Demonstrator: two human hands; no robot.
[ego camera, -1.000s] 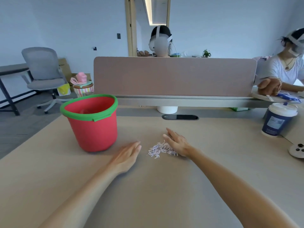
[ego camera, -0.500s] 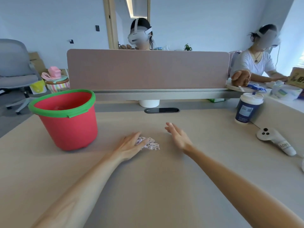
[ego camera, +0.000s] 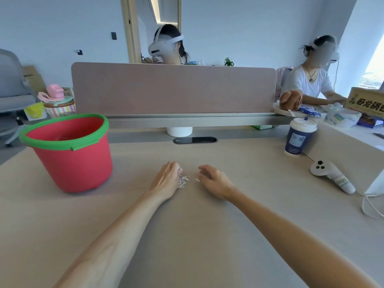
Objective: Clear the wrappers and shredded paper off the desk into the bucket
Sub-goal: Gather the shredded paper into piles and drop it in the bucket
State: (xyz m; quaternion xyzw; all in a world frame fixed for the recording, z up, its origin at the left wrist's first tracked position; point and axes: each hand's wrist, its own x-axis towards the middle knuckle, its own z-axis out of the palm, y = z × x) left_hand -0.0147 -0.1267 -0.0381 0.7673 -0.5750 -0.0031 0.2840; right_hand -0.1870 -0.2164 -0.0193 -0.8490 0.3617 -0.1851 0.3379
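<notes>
A small heap of pale shredded paper point(ego camera: 184, 180) lies mid-desk, partly under the curled fingers of my left hand point(ego camera: 167, 179), which closes over most of it. A few loose strips point(ego camera: 197, 179) rest just in front of my right hand point(ego camera: 214, 180), whose fingers are curled and touch the desk beside them; whether it grips any strip is unclear. The red bucket with a green rim point(ego camera: 70, 154) stands upright on the desk to the left of my left hand, something pinkish inside.
A dark blue lidded cup point(ego camera: 299, 137) stands at the right, with a white controller point(ego camera: 330, 176) nearer the front and a cable beyond it. A pink divider panel point(ego camera: 173, 88) closes the back edge. Two people with headsets sit behind and to the right.
Both hands have come together around the paper heap. My left hand has curled over it, and my right hand has gone from flat to curled. The heap looks smaller and more gathered.
</notes>
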